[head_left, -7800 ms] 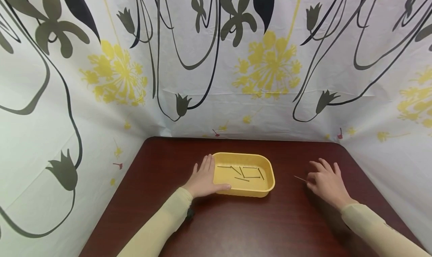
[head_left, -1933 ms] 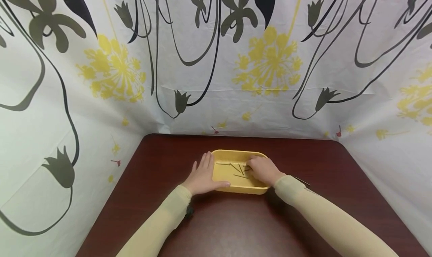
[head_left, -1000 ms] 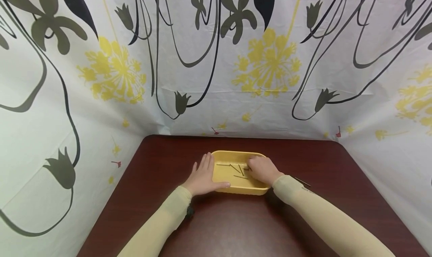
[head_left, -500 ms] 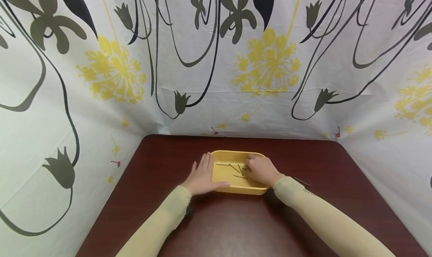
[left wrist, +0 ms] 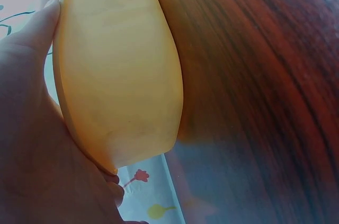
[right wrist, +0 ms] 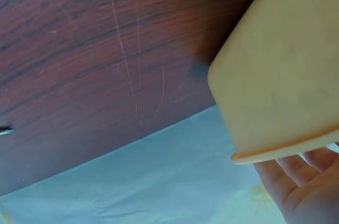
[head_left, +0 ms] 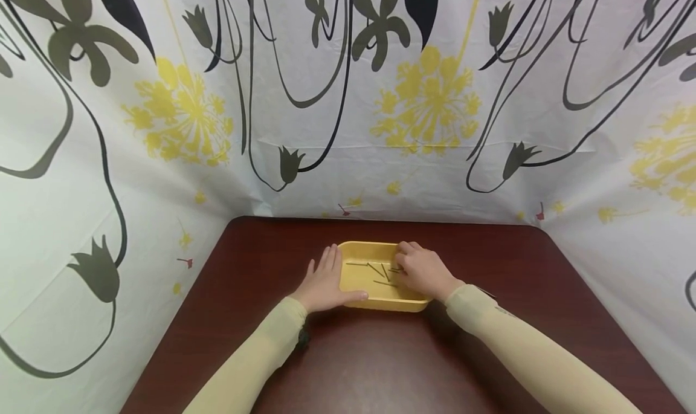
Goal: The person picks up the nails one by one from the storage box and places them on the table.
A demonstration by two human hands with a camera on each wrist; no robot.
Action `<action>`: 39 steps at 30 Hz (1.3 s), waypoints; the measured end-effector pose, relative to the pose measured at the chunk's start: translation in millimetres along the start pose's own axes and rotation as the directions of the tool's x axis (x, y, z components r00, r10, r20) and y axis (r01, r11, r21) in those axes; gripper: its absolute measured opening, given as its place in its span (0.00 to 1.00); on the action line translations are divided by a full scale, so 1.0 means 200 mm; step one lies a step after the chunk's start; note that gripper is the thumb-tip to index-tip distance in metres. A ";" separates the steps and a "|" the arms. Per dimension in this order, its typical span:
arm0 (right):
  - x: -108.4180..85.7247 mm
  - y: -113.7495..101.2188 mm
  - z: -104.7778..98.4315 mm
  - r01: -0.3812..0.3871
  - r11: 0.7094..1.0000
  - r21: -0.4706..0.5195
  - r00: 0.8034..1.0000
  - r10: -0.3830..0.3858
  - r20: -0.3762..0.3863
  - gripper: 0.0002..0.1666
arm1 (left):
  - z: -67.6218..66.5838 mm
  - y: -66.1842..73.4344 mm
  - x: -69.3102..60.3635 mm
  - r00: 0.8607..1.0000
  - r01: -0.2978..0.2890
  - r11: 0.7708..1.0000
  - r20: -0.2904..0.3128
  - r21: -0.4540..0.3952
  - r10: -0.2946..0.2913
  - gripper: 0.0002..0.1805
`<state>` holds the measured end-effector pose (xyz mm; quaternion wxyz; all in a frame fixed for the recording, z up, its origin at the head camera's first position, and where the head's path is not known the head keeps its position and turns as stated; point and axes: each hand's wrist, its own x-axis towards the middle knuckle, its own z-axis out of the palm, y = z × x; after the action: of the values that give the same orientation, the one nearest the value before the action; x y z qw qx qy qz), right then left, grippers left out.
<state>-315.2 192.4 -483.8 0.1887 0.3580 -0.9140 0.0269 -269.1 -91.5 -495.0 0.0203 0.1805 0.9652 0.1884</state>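
Note:
A yellow plastic tray [head_left: 383, 305] stands on the table with several thin nails [head_left: 375, 270] scattered over its floor. Along its left end lies my left hand [head_left: 322, 286], fingers straight against the side and thumb on the front rim. My right hand [head_left: 426, 274] reaches over the right end, its fingers bent down inside. In the right wrist view those fingers pass behind the tray's rim [right wrist: 288, 150], so the fingertips and anything between them are hidden. Another nail [right wrist: 6, 131] lies on the table to the right of the tray, partly covered by the right sleeve in the head view.
The dark red-brown wooden table [head_left: 348, 365] extends around the tray. A white flower-patterned cloth [head_left: 326, 118] hangs behind it and along both sides. A small dark object [head_left: 303, 336] shows beneath the left wrist.
My right hand went from the table's right side into the tray, and a nail now lies on the table there. Lately that hand has risen slightly. My left hand stays put.

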 end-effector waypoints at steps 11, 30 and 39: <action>-0.04 0.03 -0.02 0.044 0.998 -0.054 0.997 -0.048 -0.067 0.09 | 0.01 -0.01 0.01 1.000 -0.006 1.000 -0.003 -0.001 0.006 0.75; -0.12 0.10 -0.12 -0.016 0.999 -0.029 0.997 0.014 -0.074 0.09 | 0.01 -0.01 0.00 1.000 -0.011 1.000 -0.026 0.007 0.011 0.74; -0.13 0.11 -0.17 -0.027 1.000 0.004 0.994 0.028 -0.103 0.10 | 0.01 -0.01 0.00 1.000 -0.016 1.000 -0.026 0.000 0.016 0.75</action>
<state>-301.3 231.7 -459.2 0.2348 0.3438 -0.9079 0.0492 -269.8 -93.0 -497.5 0.0062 0.1857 0.9639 0.1909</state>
